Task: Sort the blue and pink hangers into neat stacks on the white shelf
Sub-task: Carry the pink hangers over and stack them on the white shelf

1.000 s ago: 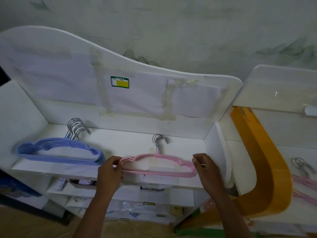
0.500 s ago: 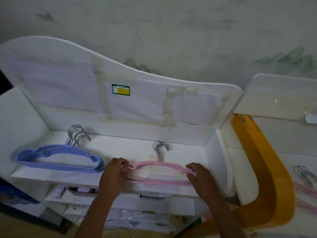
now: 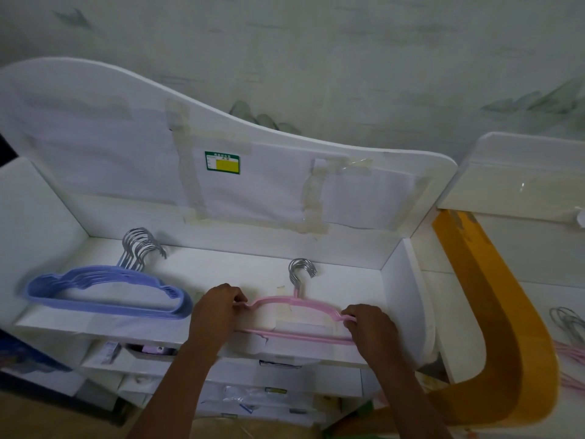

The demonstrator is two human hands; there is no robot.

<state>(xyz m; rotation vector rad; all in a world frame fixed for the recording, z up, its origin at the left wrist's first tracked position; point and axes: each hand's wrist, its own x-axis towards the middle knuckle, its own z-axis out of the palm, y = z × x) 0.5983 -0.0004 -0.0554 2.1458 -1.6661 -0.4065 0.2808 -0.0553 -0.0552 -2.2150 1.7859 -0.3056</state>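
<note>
On the white shelf (image 3: pixel 240 264), right half: pink hangers (image 3: pixel 297 304) lying flat as a stack, metal hooks (image 3: pixel 302 269) bunched together and pointing toward the back panel. Both hands are on that stack. Left hand (image 3: pixel 217 310) has fingers curled round the left shoulder end; right hand (image 3: pixel 368 326) has fingers curled round the right shoulder end. Bottom bars of the pink stack sit along the shelf's front edge, between the two hands. Left half of the shelf: blue hangers (image 3: pixel 107 293) stacked flat, slightly fanned, hooks (image 3: pixel 142 247) clustered at the back; well apart from both hands, close to the left hand's side. Back panel carries taped paper sheets and a green-and-yellow label (image 3: pixel 222 162). Right of the shelf, a curved orange piece (image 3: pixel 493 315). Far right edge, more pink hangers (image 3: pixel 569 353) with metal hooks on a separate white surface, partly cut off by the frame. Below the shelf, drawers with mixed contents, too dim to identify.
</note>
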